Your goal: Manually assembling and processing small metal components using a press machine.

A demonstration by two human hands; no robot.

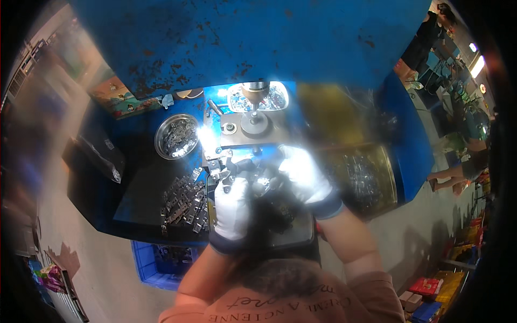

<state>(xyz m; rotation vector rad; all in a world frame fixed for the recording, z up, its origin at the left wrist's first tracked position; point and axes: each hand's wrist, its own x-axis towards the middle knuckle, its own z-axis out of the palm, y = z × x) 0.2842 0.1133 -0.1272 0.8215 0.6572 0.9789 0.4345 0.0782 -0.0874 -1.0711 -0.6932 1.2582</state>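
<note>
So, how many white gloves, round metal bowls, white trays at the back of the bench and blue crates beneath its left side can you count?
White gloves: 2 (left hand, right hand)
Round metal bowl: 1
White tray: 1
Blue crate: 1
Total: 5

White-gloved hands (231,207), dark cuffs (328,206); lettered shirt (288,302)

Small shiny metal parts (219,168) jut forward from the left hand (231,207).
</note>
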